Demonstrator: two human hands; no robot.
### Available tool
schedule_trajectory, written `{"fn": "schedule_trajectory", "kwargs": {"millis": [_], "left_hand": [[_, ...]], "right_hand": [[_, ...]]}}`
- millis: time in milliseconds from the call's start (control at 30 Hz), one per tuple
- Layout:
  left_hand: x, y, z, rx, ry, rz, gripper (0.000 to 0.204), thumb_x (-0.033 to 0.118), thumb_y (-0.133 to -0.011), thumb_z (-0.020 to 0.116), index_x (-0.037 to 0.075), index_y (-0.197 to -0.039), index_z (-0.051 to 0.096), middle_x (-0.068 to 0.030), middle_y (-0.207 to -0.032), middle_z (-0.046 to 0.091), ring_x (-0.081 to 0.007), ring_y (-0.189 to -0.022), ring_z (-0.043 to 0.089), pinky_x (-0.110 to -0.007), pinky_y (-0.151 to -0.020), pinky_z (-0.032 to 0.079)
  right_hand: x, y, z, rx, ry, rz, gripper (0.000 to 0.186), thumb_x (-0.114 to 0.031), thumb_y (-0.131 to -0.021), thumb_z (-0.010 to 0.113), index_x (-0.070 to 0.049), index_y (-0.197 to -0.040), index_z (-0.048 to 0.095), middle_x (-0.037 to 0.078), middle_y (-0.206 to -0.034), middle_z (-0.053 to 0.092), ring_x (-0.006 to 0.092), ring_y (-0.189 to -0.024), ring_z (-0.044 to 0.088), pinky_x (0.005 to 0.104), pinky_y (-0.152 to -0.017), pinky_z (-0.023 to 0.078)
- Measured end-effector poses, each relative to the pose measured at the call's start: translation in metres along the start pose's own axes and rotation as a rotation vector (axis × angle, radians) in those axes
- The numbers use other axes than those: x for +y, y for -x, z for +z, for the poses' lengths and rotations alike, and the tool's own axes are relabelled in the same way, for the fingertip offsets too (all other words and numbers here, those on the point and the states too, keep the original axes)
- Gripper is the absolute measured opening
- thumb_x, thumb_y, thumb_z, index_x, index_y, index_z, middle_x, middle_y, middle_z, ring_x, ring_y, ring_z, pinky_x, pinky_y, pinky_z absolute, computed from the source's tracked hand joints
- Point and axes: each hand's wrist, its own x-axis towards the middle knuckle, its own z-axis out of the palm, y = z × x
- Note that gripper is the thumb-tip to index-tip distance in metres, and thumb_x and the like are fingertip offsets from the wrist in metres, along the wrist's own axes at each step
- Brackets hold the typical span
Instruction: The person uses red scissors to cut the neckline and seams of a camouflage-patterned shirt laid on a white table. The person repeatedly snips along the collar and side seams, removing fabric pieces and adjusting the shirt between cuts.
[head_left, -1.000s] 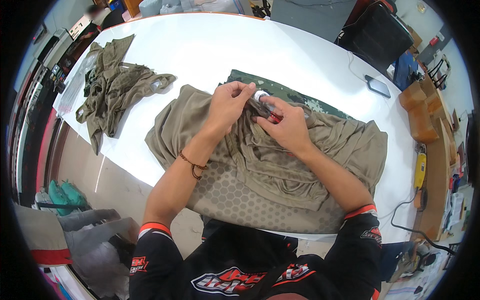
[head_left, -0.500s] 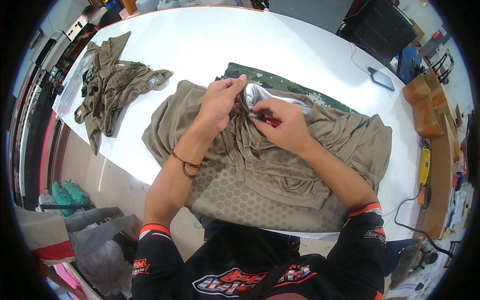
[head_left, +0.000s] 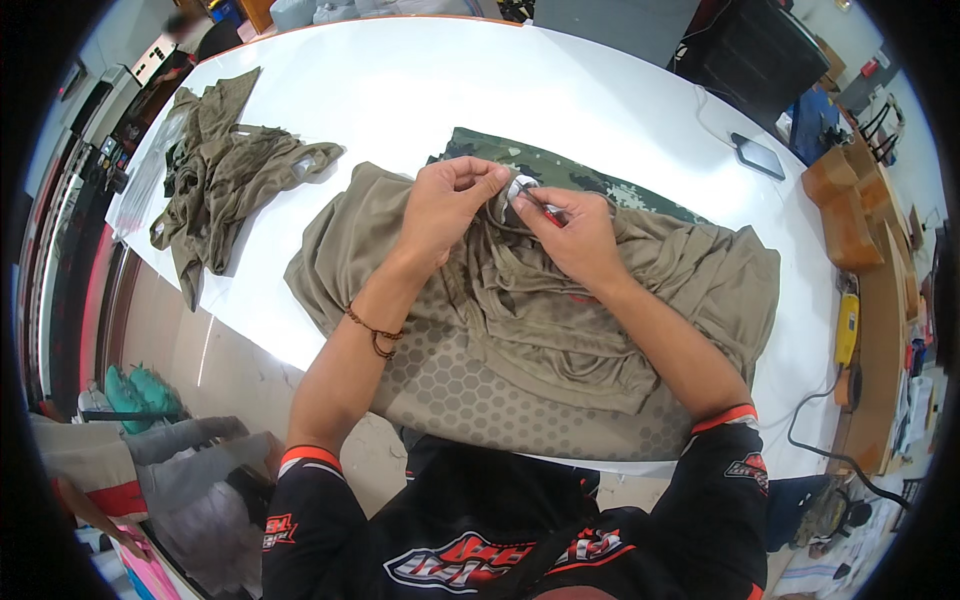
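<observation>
Two hands (head_left: 441,210) (head_left: 578,238) hold one olive garment (head_left: 545,315) and one red-handled tool (head_left: 551,217).

Black shirt (head_left: 500,500) — orange-and-white sleeve bands (head_left: 725,418), brown beaded bracelet (head_left: 384,336)

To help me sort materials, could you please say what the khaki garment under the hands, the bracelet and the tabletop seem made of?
Khaki garment: soft, matte fabric, draping in loose folds; fibre unclear.
Bracelet: possibly wood, finish unclear; small brown beads.
Tabletop: glossy, perhaps laminate; its smooth white surface reflects light.
</observation>
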Motion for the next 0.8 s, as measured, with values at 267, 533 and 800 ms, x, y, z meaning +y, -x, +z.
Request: {"fn": "schedule_trajectory", "kwargs": {"millis": [267, 533, 800], "left_hand": [[0.004, 0.004, -0.006, -0.078, -0.105, 0.084, 0.023, 0.007, -0.095, 0.072, -0.004, -0.114, 0.069, -0.0093, -0.096, 0.074, -0.0093, -0.087, 0.066, -0.023, -0.078, 0.052], [0.008, 0.007, 0.002, -0.053, -0.628, 0.413, 0.013, 0.004, -0.093, 0.069, 0.006, -0.102, 0.078, -0.0039, -0.095, 0.072, -0.0142, -0.081, 0.064, -0.028, -0.074, 0.050], [0.009, 0.012, 0.006, -0.087, -0.798, 0.628, 0.022, 0.007, -0.083, 0.077, 0.007, -0.104, 0.079, -0.0072, -0.102, 0.073, -0.0214, -0.091, 0.070, -0.033, -0.078, 0.055]], "right_hand": [[0.001, 0.001, -0.003, 0.013, 0.021, 0.036, 0.018, -0.011, -0.093, 0.070, 0.004, -0.100, 0.075, 0.003, -0.078, 0.073, 0.0048, -0.069, 0.059, 0.0238, -0.063, 0.048], [0.003, -0.004, -0.014, -0.066, -0.399, 0.277, 0.014, -0.011, -0.093, 0.065, 0.002, -0.094, 0.071, 0.003, -0.083, 0.070, 0.0029, -0.059, 0.054, 0.0209, -0.054, 0.043], [0.001, -0.007, -0.023, -0.168, -0.788, 0.398, 0.011, -0.011, -0.093, 0.061, -0.001, -0.094, 0.066, -0.001, -0.071, 0.058, 0.0026, -0.042, 0.037, 0.0204, -0.038, 0.025]]}}
